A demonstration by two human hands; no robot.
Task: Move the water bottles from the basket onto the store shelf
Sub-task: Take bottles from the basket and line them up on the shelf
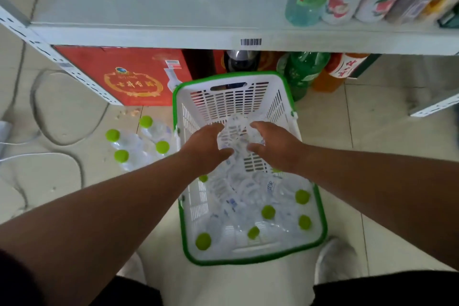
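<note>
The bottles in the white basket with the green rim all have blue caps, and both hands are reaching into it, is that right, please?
Not quite: the head view shows the bottles in the basket have green caps, not blue. The left hand and right hand are indeed reaching in.

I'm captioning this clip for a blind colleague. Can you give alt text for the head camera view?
Both hands, left hand and right hand, grip clear water bottles above a white, green-rimmed basket of green-capped bottles on the floor, below a pale store shelf.

Basket (231, 99): white slotted walls w/ green rim. Water bottles (248, 206): clear, lime-green caps. Shelf (149, 35): pale grey. Box (131, 74): red w/ gold emblem.
</note>
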